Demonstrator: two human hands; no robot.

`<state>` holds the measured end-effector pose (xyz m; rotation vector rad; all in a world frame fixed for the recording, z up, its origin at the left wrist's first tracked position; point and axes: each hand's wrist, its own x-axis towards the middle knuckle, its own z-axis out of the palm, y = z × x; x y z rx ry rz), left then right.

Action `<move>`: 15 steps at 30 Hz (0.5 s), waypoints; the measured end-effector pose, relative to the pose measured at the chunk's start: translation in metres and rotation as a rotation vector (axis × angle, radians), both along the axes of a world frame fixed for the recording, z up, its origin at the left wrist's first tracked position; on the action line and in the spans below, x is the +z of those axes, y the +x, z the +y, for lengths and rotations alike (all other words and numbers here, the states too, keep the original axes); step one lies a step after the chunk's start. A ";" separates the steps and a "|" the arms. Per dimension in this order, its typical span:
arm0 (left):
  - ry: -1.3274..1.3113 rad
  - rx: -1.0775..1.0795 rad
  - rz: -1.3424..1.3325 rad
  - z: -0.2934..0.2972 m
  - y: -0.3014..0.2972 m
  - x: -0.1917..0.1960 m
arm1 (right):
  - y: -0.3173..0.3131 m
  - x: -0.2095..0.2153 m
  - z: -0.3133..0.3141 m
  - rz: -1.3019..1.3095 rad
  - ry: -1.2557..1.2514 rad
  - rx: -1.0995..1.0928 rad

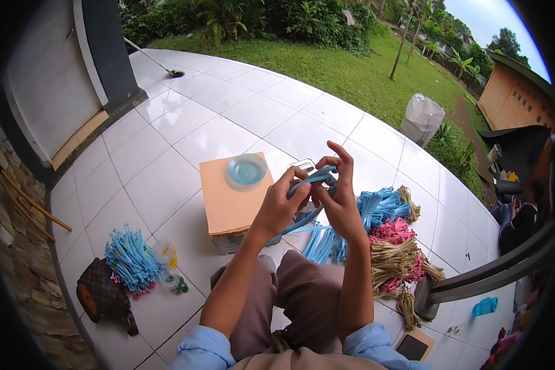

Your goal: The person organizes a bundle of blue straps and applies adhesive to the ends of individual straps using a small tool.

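Note:
My left hand (282, 202) and my right hand (338, 198) are raised together in front of me, just right of a box with a peach-coloured top (223, 206). Both pinch a flat light-blue strap (297, 224), which loops between the fingers and trails down toward my knees. Some right-hand fingers stick up, while its thumb and another finger press on the strap. On the box sits a round, shallow blue dish (247, 170). A small clear container (301, 164) is partly hidden behind my hands. Below my right forearm hang or lie more blue straps (319, 245).
To the right lie bundles of blue straps (377, 205), pink straps (393, 230) and beige straps (393, 262). A blue bunch (131, 256), a clear plastic bag (166, 253) and a brown bag (100, 288) are at left. A dark metal bar (481, 271) juts in at right.

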<state>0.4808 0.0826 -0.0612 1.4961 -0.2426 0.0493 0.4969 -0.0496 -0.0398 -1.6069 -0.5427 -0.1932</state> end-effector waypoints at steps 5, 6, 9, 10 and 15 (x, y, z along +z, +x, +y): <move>0.266 0.387 -0.222 0.007 -0.020 -0.006 | -0.014 -0.017 0.024 0.123 0.243 -0.160; 0.315 0.472 -0.284 0.012 -0.021 -0.012 | -0.012 -0.022 0.028 0.078 0.159 -0.137; 0.267 0.496 -0.298 0.028 -0.018 -0.022 | -0.024 -0.003 0.045 0.151 0.226 0.063; 0.241 0.509 -0.285 0.032 -0.022 -0.021 | -0.021 -0.008 0.052 0.128 0.287 0.075; -0.374 0.442 0.004 0.019 -0.029 -0.016 | -0.012 -0.012 0.075 0.438 0.839 0.418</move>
